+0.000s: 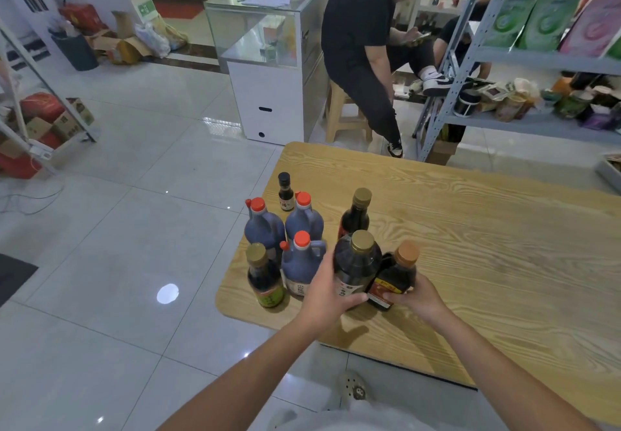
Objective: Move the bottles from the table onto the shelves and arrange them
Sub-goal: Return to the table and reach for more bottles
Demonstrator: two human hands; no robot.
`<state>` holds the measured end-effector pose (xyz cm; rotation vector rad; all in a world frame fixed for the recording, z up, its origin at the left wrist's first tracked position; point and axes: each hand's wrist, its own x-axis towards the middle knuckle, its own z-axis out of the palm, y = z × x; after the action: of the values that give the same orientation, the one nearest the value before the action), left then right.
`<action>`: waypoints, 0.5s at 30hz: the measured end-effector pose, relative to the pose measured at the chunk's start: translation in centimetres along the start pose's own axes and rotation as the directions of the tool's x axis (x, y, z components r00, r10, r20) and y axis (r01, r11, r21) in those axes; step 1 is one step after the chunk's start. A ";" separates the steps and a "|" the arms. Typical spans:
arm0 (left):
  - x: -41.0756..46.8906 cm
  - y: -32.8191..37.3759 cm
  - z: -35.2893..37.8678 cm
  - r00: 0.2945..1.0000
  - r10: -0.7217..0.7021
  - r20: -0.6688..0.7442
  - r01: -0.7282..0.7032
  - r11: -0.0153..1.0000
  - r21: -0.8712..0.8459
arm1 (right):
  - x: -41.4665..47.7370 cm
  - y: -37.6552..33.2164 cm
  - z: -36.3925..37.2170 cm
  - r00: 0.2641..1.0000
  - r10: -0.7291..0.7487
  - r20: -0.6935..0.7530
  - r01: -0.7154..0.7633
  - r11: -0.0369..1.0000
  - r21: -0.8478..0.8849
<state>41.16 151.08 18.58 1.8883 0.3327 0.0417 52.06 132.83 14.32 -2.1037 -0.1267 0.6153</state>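
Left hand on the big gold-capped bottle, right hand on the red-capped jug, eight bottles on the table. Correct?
Not quite. The head view shows the right hand on the brown-capped bottle, not a red-capped jug. Left hand on the big gold-capped bottle and eight bottles on the table hold.

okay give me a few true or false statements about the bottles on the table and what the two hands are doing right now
1. Three jugs with red caps stand on the table. True: one, another, a third.
2. The left hand holds the big gold-capped bottle. True.
3. The right hand is empty. False: it grips the orange-capped bottle.
4. The small black-capped bottle is nearest the person. False: it stands farthest back in the group.
5. All the bottles lie on their sides. False: they stand upright or nearly so.
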 end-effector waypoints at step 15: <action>0.8 -0.2 7.3 0.821 -0.175 -0.544 0.160 0.984 -0.075 | 3.2 1.1 -2.5 0.950 -0.119 0.289 0.147 0.986 -0.078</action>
<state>43.26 144.62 15.77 1.7837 0.8877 0.4775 55.92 131.28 13.36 -2.0700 -0.4663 0.8408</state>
